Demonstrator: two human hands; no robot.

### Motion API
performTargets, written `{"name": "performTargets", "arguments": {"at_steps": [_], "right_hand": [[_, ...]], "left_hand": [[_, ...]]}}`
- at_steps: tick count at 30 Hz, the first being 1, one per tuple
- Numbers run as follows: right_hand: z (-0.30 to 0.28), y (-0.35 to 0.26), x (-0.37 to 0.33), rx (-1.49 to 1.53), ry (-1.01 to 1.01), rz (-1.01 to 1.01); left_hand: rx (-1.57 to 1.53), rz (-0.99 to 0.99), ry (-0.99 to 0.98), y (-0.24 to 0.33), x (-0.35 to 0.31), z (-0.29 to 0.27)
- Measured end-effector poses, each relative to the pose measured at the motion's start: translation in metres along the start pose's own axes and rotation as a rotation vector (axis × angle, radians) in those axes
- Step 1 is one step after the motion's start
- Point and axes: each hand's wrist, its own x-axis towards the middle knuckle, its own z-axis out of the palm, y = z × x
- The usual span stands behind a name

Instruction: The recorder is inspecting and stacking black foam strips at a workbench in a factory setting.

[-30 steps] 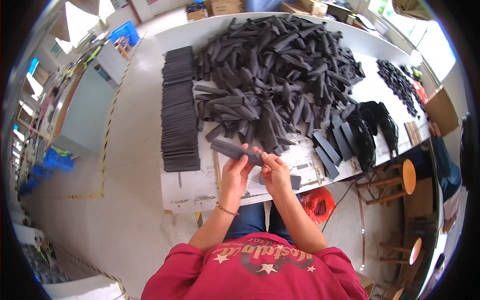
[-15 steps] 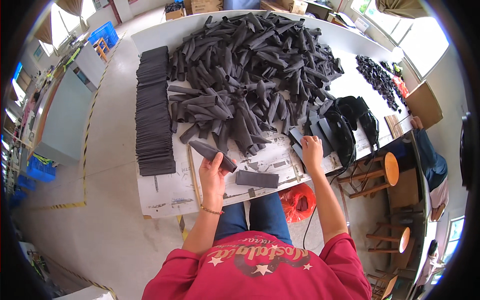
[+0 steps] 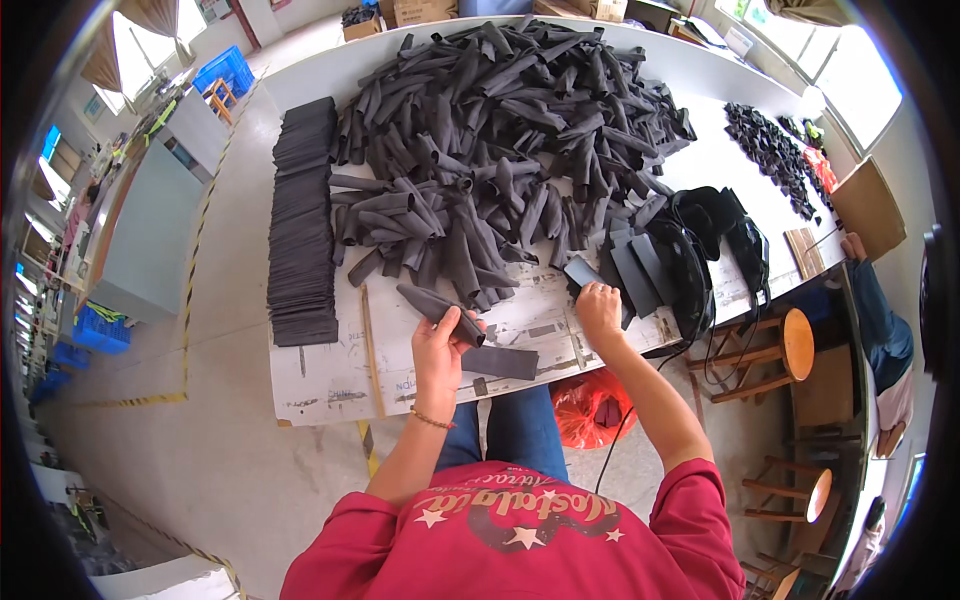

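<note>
My left hand (image 3: 440,345) is closed around a dark grey fabric sleeve (image 3: 425,303), a soft tube whose open end points toward my right. My right hand (image 3: 601,308) is pinched at the near end of a flat grey strip (image 3: 581,270), beside several other flat grey strips (image 3: 640,265) at the table's right part. Between my hands, near the front edge, lies a flat dark strip (image 3: 500,362). Ahead of both hands spreads a large heap of similar dark sleeves (image 3: 520,110).
A long row of stacked flat dark pieces (image 3: 302,230) runs along the left of the white table (image 3: 335,385). Black cabled equipment (image 3: 690,255) sits at the right. Below the front edge hangs a red plastic bag (image 3: 590,405). Wooden stools (image 3: 795,343) stand right of the table.
My right hand has moved left with the grey strip, away from the other strips. My left hand has shifted slightly right with the sleeve, nearer the flat dark strip.
</note>
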Motion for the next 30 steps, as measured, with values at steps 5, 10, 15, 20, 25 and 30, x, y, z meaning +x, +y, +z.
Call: {"name": "performTargets", "arguments": {"at_steps": [5, 10, 15, 20, 25, 30], "right_hand": [[-0.014, 0.013, -0.008, 0.196, 0.048, 0.062], [-0.039, 0.035, -0.001, 0.879, 0.423, 0.090], [-0.081, 0.021, -0.003, 1.503, 0.370, 0.298], [-0.135, 0.003, -0.034, 1.605, -0.036, 0.017], [-0.153, -0.008, -0.048, 1.308, 0.091, -0.287], [-0.169, -0.014, -0.048, 1.090, 0.262, -0.410]], "left_hand": [[0.013, 0.000, 0.006, -0.003, -0.003, 0.010], [-0.004, -0.019, 0.032, -0.003, -0.007, 0.015], [-0.084, -0.048, 0.090, -0.003, -0.007, 0.021], [-0.115, -0.038, 0.111, -0.002, -0.002, 0.020], [-0.126, -0.019, 0.119, 0.003, -0.007, 0.026], [-0.151, -0.054, 0.133, 0.009, -0.011, 0.018]]}}
